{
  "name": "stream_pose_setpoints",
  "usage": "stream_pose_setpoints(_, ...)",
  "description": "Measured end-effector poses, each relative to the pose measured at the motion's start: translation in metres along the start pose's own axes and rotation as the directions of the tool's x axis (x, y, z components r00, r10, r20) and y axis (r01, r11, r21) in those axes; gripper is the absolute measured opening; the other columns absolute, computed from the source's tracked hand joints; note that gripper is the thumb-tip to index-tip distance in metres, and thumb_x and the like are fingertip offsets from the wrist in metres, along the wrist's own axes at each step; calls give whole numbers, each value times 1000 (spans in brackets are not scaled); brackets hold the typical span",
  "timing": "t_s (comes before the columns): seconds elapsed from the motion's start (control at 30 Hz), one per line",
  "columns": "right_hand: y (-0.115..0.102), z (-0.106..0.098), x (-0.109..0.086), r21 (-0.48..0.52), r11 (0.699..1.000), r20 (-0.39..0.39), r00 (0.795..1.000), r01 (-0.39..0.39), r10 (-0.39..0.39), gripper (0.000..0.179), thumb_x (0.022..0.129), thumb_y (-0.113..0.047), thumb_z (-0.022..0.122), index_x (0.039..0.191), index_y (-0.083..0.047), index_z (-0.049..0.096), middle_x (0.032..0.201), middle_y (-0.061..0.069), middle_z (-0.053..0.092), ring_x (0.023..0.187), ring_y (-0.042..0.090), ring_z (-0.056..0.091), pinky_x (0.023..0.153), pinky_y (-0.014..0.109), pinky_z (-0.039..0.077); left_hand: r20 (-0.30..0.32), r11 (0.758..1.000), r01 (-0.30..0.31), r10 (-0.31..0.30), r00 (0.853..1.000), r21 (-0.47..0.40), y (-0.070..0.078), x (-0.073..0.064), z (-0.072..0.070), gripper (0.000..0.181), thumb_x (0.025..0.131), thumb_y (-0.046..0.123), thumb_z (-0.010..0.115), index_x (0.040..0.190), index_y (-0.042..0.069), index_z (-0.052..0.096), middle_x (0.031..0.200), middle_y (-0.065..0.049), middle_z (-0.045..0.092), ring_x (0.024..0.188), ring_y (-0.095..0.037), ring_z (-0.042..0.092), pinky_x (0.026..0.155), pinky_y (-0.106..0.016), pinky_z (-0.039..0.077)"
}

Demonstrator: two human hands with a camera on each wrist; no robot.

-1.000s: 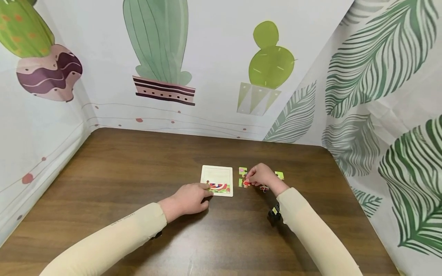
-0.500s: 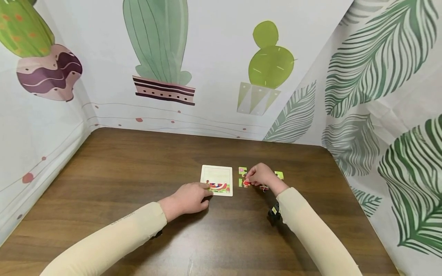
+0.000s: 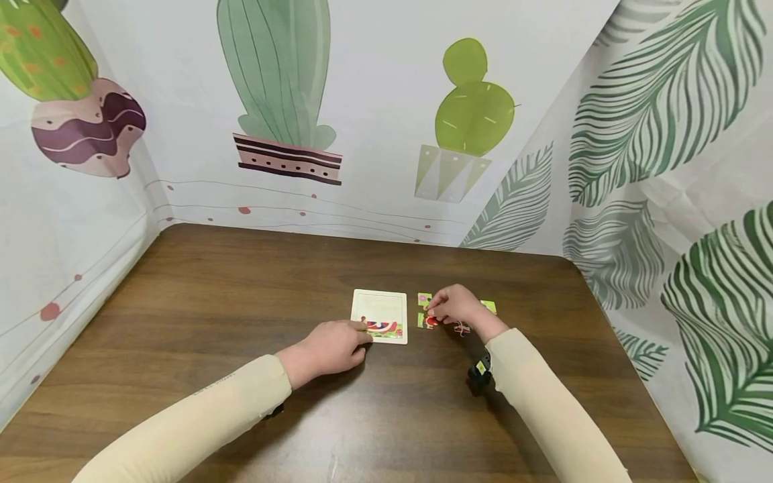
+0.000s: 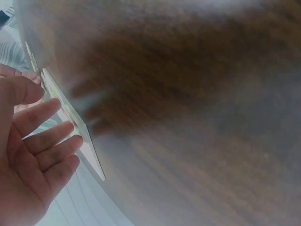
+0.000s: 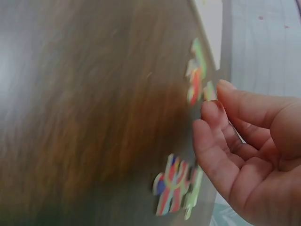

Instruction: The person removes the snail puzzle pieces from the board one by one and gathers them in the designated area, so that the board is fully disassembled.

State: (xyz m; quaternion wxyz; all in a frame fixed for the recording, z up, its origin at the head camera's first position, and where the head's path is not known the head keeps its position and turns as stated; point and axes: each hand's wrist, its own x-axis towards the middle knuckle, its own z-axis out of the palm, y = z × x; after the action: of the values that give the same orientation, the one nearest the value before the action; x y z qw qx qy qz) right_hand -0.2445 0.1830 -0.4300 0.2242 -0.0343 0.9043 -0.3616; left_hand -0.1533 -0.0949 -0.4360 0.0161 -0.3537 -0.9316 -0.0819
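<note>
In the head view, my left hand (image 3: 329, 347) rests its fingertips on the lower left of a white puzzle board (image 3: 380, 303). Pieces with a red, blue and green picture fill the board's bottom row. My right hand (image 3: 455, 304) is over the loose puzzle pieces right of the board, fingertips close by a red and green puzzle piece (image 3: 431, 323). In the right wrist view, the thumb and fingers of this hand (image 5: 263, 141) are loosely bent, with no piece visible between them. The left wrist view has the left fingers (image 4: 56, 148) extended along the board (image 4: 97, 165).
A pink-flowered puzzle piece (image 3: 424, 298) lies behind the red one. Farther right are a striped puzzle piece (image 3: 461, 329) and a green puzzle piece (image 3: 490, 306), partly covered by the right hand. Printed cloth walls (image 3: 374, 201) border the brown table (image 3: 253, 282).
The right fingertips have shifted slightly up and away from the red piece. My left hand and the board stay in place.
</note>
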Motion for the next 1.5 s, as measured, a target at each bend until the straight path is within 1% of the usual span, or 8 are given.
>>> stream_pose_setpoints(0.17, -9, 6, -4, 72, 997, -24, 999, 42, -40, 26, 98, -13, 67, 115, 6, 71, 108, 19, 73, 86, 18, 69, 80, 33, 63, -22, 1000, 3, -3, 1000, 21, 3, -1, 0, 17, 90, 15, 66, 102, 12, 77, 111, -6, 75, 101, -24, 74, 83, -41, 60)
stream_pose_setpoints(0.27, -17, 11, -7, 113, 992, -39, 998, 52, -48, 29, 99, -16, 66, 118, 6, 70, 115, 22, 71, 92, 23, 71, 84, 35, 63, -26, 1000, 2, -1, 1000, 29, 4, -2, 0, 15, 90, 15, 66, 100, 11, 77, 108, -5, 74, 98, -24, 74, 81, -41, 60)
stream_pose_setpoints(0.63, -31, 26, -5, 223, 973, -27, 998, 54, -49, 29, 101, -16, 62, 117, 8, 69, 104, 21, 73, 93, 24, 73, 91, 39, 62, -9, 1000, 5, -5, 1000, 20, 6, -1, -1, 15, 89, 15, 67, 99, 11, 77, 99, -2, 74, 87, -22, 73, 75, -40, 59)
stream_pose_setpoints(0.87, -37, 33, -4, 216, 973, -42, 997, 77, -70, 28, 100, -15, 64, 116, 7, 69, 110, 21, 71, 92, 22, 71, 88, 36, 62, -37, 1000, -14, 15, 999, 27, 5, -1, 1, 19, 89, 13, 67, 104, 11, 78, 108, -3, 76, 98, -21, 74, 84, -38, 60)
stream_pose_setpoints(1.07, -42, 44, -3, 211, 973, -67, 995, 91, -79, 24, 98, -9, 65, 113, 7, 73, 111, 21, 71, 88, 18, 70, 86, 34, 63, -46, 990, -46, 52, 998, 133, 6, 2, 4, 28, 88, 6, 71, 115, 9, 77, 122, -7, 75, 111, -23, 74, 90, -36, 61)
stream_pose_setpoints(1.2, -42, 51, -1, 178, 982, -67, 996, 69, -58, 21, 97, -8, 66, 112, 4, 75, 110, 19, 73, 85, 15, 68, 86, 31, 63, -34, 978, -64, 72, 997, 201, 5, 6, 6, 25, 91, 4, 69, 113, 12, 77, 121, -4, 76, 112, -21, 74, 89, -34, 61)
stream_pose_setpoints(1.37, -44, 54, -2, 162, 985, -61, 997, 66, -57, 20, 96, -5, 66, 111, 6, 75, 107, 19, 74, 81, 12, 68, 83, 30, 63, -24, 973, -83, 90, 996, 214, 5, 9, 9, 24, 91, 3, 69, 112, 14, 77, 118, 0, 76, 111, -16, 73, 86, -32, 62)
stream_pose_setpoints(1.5, -44, 53, -4, 142, 989, -57, 998, 49, -41, 20, 97, -6, 66, 111, 5, 76, 107, 19, 75, 80, 11, 69, 83, 31, 63, -13, 968, -78, 84, 996, 238, 5, 10, 11, 25, 91, 4, 69, 113, 16, 76, 123, 0, 76, 110, -15, 73, 78, -32, 63)
